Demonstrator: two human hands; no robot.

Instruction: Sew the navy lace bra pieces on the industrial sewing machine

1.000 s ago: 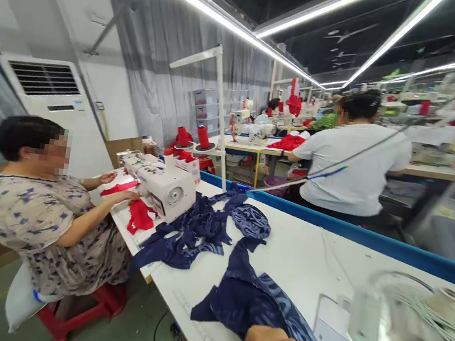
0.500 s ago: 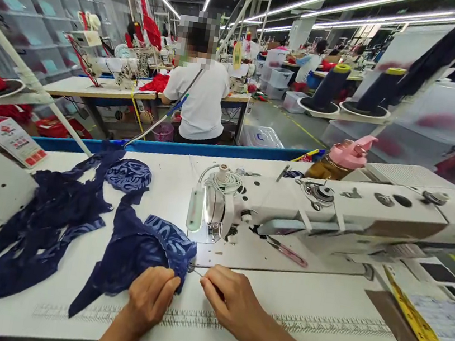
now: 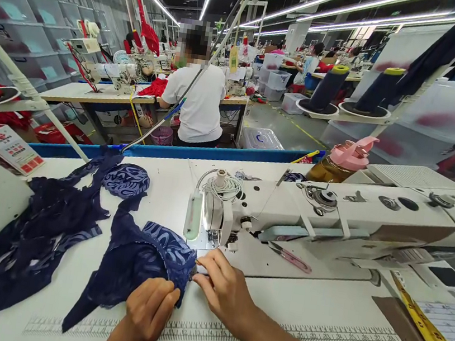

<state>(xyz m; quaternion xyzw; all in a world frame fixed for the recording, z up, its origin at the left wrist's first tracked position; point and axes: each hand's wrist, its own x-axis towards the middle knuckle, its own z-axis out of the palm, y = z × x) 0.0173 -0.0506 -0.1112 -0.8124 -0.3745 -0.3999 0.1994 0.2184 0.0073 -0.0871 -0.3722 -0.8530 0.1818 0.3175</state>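
Observation:
A navy garment piece with a blue swirl-patterned section lies on the white sewing table, in front of the sewing machine's needle area. My left hand is closed on its near edge, fingers curled in; the fingertips are partly hidden. My right hand is at the garment's right corner, its thumb and forefinger apart on either side of a small gap. Whether those fingertips touch the cloth is hard to tell. Just behind my right hand stands the sewing machine, its lamp lit by the needle.
Pink-handled thread snips lie on the machine bed. More navy pieces are heaped to the left. A pink-lidded bottle stands behind the machine. At right are a yellow tape measure and papers. A co-worker sits ahead, facing away.
My right hand has moved up and left to the garment's corner, and its thumb and forefinger have parted from a pinch on something thin. My left hand stays nearly in place on the cloth.

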